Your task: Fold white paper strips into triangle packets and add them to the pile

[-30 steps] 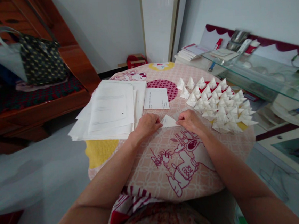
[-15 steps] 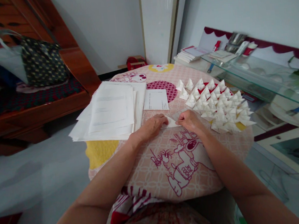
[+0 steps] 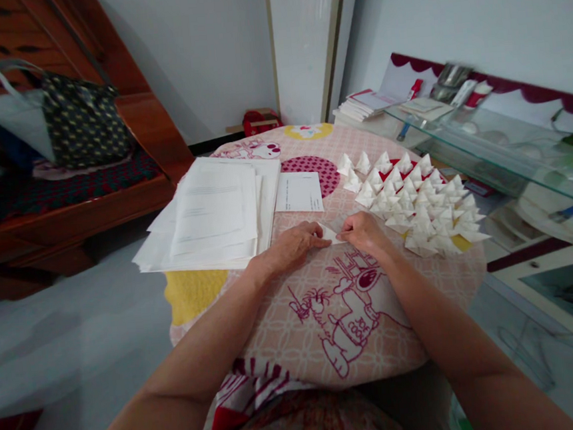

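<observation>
Left hand [image 3: 296,245] touches, grip unclear, and right hand [image 3: 365,232] pinches the folded paper [image 3: 329,231] between them.

We see a dim, cool, diffuse light whose source we cannot tell, with soft shadow on the floor [image 3: 112,344] under the settee [image 3: 151,133] and darkness gathering at the far left. Glare streaks the white panel [image 3: 299,46] and glints along the glass shelf [image 3: 512,155]. The wide lens tilts and smears the edges for us, while print on the sheets [image 3: 216,211] blurs past reading and the small paper [image 3: 329,233] shows little detail.
</observation>
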{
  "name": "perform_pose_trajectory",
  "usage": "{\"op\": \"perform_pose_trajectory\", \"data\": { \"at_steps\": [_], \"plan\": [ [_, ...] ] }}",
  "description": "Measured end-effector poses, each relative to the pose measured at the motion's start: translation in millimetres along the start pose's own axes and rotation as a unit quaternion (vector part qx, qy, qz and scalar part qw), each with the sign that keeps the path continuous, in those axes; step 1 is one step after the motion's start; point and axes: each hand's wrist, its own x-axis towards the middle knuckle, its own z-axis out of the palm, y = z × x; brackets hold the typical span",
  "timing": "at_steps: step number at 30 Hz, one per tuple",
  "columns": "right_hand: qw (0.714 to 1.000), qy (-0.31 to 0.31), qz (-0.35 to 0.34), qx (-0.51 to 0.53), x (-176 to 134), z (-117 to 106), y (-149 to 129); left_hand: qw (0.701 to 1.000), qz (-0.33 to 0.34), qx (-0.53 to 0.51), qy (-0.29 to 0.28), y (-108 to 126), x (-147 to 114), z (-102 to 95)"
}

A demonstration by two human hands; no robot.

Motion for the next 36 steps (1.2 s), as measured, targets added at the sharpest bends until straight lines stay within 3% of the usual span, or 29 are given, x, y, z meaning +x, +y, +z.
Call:
{"op": "perform_pose_trajectory", "data": {
  "at_steps": [4, 10, 16, 22, 26, 29, 32, 36],
  "plan": [
    [0.999, 0.032, -0.003, 0.019, -2.1, 0.1, -0.6, 1.0, 0.004, 0.01, 0.0, 0.7, 0.3, 1.4],
    [0.994, 0.042, -0.09, 0.051, -3.1, 10.2, -4.6, 1.0, 0.015, 0.017, 0.009, 0.6, -0.4, 2.6],
    [0.995, 0.051, -0.074, 0.032, 0.8, 14.5, 0.3, 1.0, 0.02, 0.012, 0.011, -0.4, 0.1, 3.2],
    [0.994, 0.077, -0.067, 0.036, 3.9, 8.6, 25.2, 1.0, 0.019, 0.009, 0.008, -2.0, 0.8, 4.7],
    [0.985, 0.123, -0.087, 0.088, 3.7, 2.9, 31.9, 1.0, 0.014, 0.012, 0.005, -0.2, -0.1, 2.4],
    [0.968, 0.153, -0.114, 0.162, 0.7, 0.9, 22.1, 1.0, 0.016, 0.012, 0.004, -0.3, -0.8, 2.6],
    [0.962, 0.085, -0.132, 0.221, -2.2, 6.9, 6.4, 1.0, 0.017, 0.02, 0.006, -1.1, -1.0, 3.7],
    [0.97, 0.029, -0.124, 0.206, -0.8, 19.9, -5.6, 0.998, 0.019, 0.055, 0.0, 0.7, 0.3, 3.0]
  ]
}}
